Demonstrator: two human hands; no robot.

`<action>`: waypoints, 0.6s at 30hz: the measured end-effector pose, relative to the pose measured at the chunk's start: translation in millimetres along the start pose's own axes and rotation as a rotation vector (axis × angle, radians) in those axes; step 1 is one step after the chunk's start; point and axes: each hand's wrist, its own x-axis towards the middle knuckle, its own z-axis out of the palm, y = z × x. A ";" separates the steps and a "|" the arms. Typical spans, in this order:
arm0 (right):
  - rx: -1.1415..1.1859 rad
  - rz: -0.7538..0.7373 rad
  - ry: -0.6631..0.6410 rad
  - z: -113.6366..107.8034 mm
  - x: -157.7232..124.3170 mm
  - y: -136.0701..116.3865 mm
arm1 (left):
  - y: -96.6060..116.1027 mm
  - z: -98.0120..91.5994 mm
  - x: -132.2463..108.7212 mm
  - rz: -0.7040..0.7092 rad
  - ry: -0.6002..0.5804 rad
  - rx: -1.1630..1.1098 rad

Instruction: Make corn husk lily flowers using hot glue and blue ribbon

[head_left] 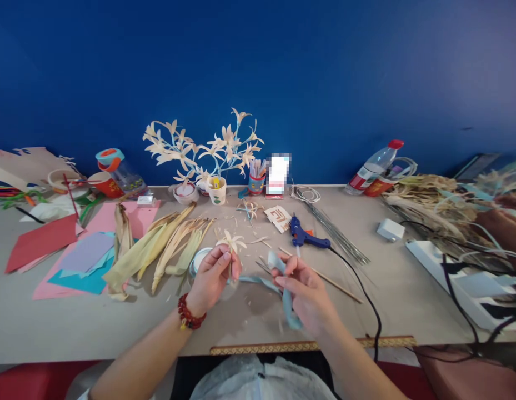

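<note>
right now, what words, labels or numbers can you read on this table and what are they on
Nothing reads clearly.
Bottle: red label, print too small.
Red cup: gold marks, too blurred.
Small card: brown angular lines, not legible as letters.
Panel by the pencil cup: pixelated, unreadable.
</note>
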 end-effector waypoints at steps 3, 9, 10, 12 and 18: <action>-0.025 -0.058 0.004 -1.1 2.2 7.8 | -1.0 -0.5 0.9 -0.009 -0.012 -0.005; -0.105 -0.144 0.022 2.2 3.6 24.0 | -2.8 1.2 1.3 -0.019 0.000 -0.010; -0.107 -0.152 0.032 3.2 4.3 25.9 | -3.9 1.3 1.2 -0.026 0.007 -0.014; -0.100 -0.163 0.039 5.1 6.3 28.2 | -6.3 1.4 0.9 -0.042 0.020 -0.021; -0.073 -0.088 -0.016 10.4 12.7 23.2 | -9.0 4.0 -0.6 -0.066 0.039 0.034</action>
